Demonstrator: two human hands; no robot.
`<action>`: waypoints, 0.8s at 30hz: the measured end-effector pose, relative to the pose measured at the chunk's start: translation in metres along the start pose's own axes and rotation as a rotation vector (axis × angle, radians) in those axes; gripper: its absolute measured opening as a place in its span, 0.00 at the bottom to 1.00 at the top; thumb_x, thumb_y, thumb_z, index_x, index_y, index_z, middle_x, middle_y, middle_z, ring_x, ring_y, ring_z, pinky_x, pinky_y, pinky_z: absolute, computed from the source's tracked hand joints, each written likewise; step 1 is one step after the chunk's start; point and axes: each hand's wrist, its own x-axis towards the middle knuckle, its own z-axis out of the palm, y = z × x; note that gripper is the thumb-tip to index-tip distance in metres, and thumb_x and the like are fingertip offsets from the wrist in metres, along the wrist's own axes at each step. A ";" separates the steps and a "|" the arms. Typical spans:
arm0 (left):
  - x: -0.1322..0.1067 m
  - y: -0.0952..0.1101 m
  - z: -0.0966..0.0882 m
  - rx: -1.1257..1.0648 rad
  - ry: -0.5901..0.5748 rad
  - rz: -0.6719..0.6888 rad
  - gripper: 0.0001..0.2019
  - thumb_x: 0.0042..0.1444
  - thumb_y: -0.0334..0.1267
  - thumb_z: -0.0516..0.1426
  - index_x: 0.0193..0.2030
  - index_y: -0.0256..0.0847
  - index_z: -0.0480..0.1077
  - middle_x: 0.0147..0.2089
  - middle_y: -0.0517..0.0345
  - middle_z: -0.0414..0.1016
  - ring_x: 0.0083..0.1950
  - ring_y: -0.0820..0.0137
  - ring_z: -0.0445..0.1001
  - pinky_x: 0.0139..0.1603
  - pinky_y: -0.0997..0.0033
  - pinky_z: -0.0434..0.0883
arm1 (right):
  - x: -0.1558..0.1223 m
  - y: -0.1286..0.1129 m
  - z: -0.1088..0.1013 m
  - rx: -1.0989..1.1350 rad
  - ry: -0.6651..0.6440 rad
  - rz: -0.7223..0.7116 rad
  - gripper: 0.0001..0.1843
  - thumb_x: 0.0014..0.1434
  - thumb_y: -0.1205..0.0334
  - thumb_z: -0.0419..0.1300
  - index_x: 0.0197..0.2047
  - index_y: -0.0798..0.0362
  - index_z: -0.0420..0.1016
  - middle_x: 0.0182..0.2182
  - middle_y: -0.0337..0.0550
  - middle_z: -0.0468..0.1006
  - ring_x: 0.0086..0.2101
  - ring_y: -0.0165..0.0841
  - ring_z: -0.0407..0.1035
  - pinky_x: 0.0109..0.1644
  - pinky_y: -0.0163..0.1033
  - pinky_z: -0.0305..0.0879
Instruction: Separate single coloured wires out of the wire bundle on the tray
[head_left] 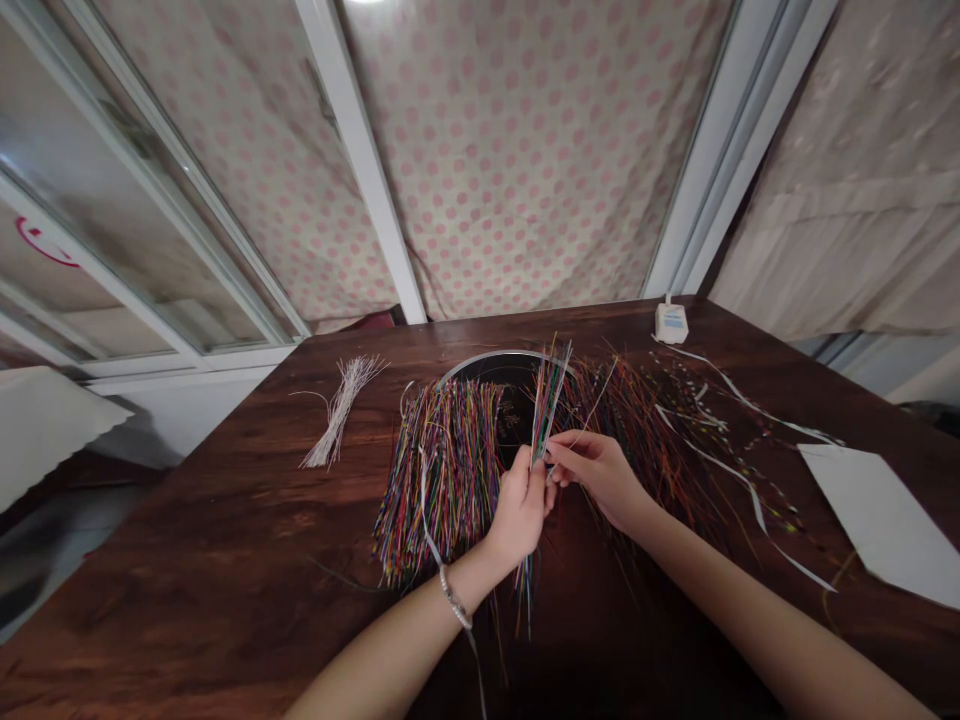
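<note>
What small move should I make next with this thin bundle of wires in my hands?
Probably run your right hand along the thin bundle of coloured wires to even out its strands. Your left hand pinches the bundle, and its strands stick out above and below that grip, looking somewhat uneven, so smoothing them seems sensible.
</note>
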 end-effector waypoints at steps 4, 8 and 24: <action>0.000 0.002 0.001 0.012 0.007 0.006 0.11 0.60 0.45 0.44 0.33 0.41 0.57 0.22 0.67 0.57 0.20 0.80 0.55 0.20 0.82 0.55 | 0.000 0.002 -0.001 0.007 0.004 -0.002 0.13 0.45 0.55 0.63 0.30 0.57 0.74 0.16 0.38 0.72 0.18 0.25 0.65 0.23 0.32 0.62; 0.000 0.003 0.000 0.034 0.005 0.008 0.12 0.61 0.46 0.43 0.32 0.41 0.56 0.20 0.67 0.57 0.19 0.80 0.55 0.20 0.81 0.54 | 0.001 0.003 -0.001 0.010 -0.012 0.005 0.11 0.46 0.56 0.63 0.29 0.57 0.73 0.15 0.37 0.71 0.18 0.24 0.64 0.23 0.31 0.61; 0.001 -0.001 -0.001 0.006 0.027 -0.020 0.12 0.59 0.47 0.46 0.32 0.41 0.56 0.23 0.66 0.58 0.19 0.81 0.55 0.19 0.82 0.54 | -0.002 -0.004 0.001 0.050 -0.014 -0.010 0.12 0.46 0.57 0.63 0.26 0.54 0.65 0.18 0.35 0.70 0.17 0.24 0.64 0.21 0.31 0.59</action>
